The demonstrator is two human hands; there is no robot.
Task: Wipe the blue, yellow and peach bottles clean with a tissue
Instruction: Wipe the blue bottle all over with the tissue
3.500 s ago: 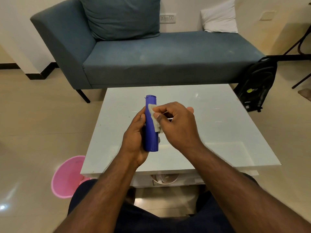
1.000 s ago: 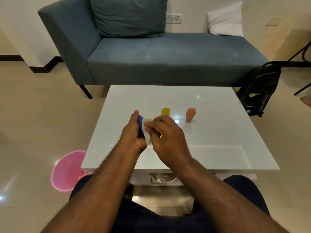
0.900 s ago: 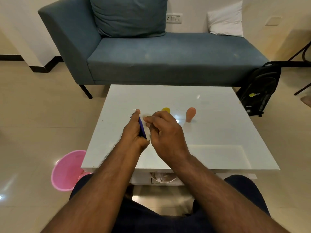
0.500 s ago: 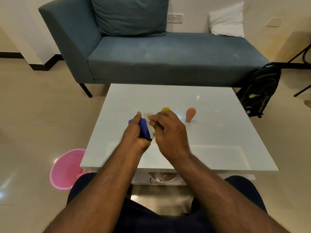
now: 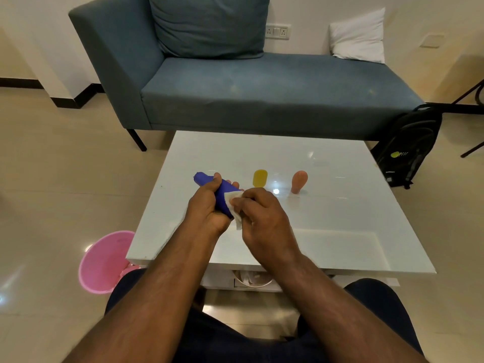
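Since a moment ago the blue bottle (image 5: 221, 193) has tipped over in the grip, so it now lies slanted with one rounded end poking out toward the upper left past the thumb, where before it stood nearly upright between the two hands. The left hand (image 5: 207, 206) is curled round the bottle's middle, thumb across the top and fingertips showing on the far side. The right hand (image 5: 262, 218) pinches a white tissue (image 5: 235, 208) between thumb and bent fingers and presses it against the lower right part of the bottle; a loose corner of the tissue hangs down below the fingers. Both hands sit near the centre of the frame, held above the near half of the white table (image 5: 340, 231).

Further up the frame, the yellow bottle (image 5: 260, 178) stands on the table just right of the hands, and the peach bottle (image 5: 299, 181) stands a little further right, the two apart from each other and untouched. A bright spot of light glints on the glossy top between them.

Across the top of the frame runs a blue-grey sofa (image 5: 262, 93) with a matching cushion (image 5: 209, 24) and a white pillow (image 5: 358, 35) at the upper right. A black backpack (image 5: 408, 150) leans by the sofa's right end, and a pink bin (image 5: 103, 263) sits on the floor at the lower left, beside the table
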